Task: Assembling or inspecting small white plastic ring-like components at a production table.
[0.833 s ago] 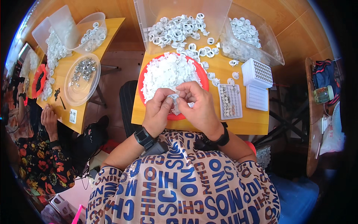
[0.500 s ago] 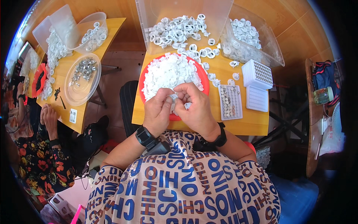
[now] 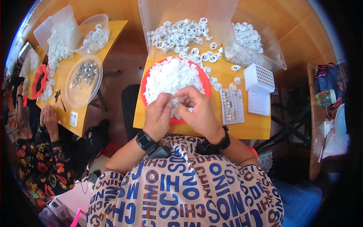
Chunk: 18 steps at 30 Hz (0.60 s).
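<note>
Over the near side of a red round tray (image 3: 207,81), my two hands meet with their fingertips pinched together. Between them is a small white plastic part (image 3: 174,101), mostly covered by the fingers. My left hand (image 3: 159,115) grips it from the left with thumb and forefinger. My right hand (image 3: 198,109) pinches it from the right, its other fingers curled in. A heap of small white plastic pieces (image 3: 170,77) fills the tray beneath and beyond my hands. Right of my right hand lies a white tray of small round metal discs (image 3: 228,108).
Round white plastic housings (image 3: 179,36) lie at the back by a tipped clear bin. A clear box (image 3: 280,60) holds more. Stacked white trays (image 3: 259,79) stand at the right edge. On the left table are a clear lid with metal parts (image 3: 85,73) and another person's hands (image 3: 49,119).
My hands stay pinched together over the red tray, with only slight finger movement. The whole view has shifted a little.
</note>
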Each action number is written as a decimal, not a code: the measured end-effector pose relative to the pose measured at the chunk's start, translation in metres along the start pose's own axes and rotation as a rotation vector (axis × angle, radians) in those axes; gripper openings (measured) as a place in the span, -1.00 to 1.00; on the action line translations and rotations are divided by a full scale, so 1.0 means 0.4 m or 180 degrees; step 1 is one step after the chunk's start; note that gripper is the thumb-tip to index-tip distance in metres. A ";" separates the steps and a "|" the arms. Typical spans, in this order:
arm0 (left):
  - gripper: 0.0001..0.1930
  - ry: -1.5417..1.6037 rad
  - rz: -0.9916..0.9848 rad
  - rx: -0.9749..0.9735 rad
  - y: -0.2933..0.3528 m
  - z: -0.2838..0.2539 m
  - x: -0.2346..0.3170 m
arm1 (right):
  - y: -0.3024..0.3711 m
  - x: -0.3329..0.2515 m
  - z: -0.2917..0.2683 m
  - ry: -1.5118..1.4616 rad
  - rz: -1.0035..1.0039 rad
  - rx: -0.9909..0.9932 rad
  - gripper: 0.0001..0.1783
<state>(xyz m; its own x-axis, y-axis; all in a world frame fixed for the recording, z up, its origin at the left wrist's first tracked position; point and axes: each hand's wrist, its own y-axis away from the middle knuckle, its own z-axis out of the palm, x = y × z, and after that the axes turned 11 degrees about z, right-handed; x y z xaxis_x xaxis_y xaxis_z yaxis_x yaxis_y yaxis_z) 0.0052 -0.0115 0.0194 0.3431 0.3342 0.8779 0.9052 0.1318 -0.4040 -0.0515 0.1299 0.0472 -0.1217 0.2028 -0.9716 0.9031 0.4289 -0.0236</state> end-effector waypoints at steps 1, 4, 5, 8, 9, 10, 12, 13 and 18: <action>-0.89 -0.0019 -0.0069 -0.0009 -0.005 0.002 0.009 | 0.002 -0.004 -0.002 0.0122 -0.0040 0.0042 -0.74; -0.87 0.0066 -0.0238 0.0062 0.010 -0.003 -0.003 | -0.003 0.005 0.006 0.0142 -0.0065 0.0029 -0.77; -0.87 0.0145 -0.0364 0.0079 0.018 -0.004 -0.006 | -0.002 0.005 0.009 0.0083 -0.0075 -0.0010 -0.77; -0.87 0.0123 -0.0185 0.0072 0.022 -0.005 -0.010 | 0.002 0.003 0.010 0.0029 0.0022 -0.0048 -0.77; -0.87 0.0150 -0.0127 0.0053 0.021 -0.003 -0.008 | 0.005 0.004 0.009 0.0057 -0.0013 0.0002 -0.77; -0.87 0.0095 -0.0212 0.0016 0.022 -0.002 -0.006 | 0.008 0.006 0.008 0.0122 0.0034 -0.0064 -0.75; -0.87 0.0057 -0.0309 -0.0066 0.023 -0.001 -0.015 | 0.008 0.003 0.002 0.0237 0.0041 -0.0119 -0.73; -0.87 0.0064 -0.0280 -0.0074 0.023 0.003 -0.016 | 0.007 0.002 0.000 0.0246 0.0022 -0.0096 -0.73; -0.80 0.0908 -0.0619 -0.0152 0.020 0.004 -0.010 | -0.001 0.008 -0.031 0.0159 -0.0027 -0.0371 -0.78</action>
<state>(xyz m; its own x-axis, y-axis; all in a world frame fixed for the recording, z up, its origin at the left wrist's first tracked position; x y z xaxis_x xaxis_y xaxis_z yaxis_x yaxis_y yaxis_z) 0.0107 -0.0102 0.0121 0.2131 0.0317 0.9765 0.9689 0.1214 -0.2154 -0.0575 0.1412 0.0472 -0.1520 0.2411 -0.9585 0.8483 0.5295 -0.0014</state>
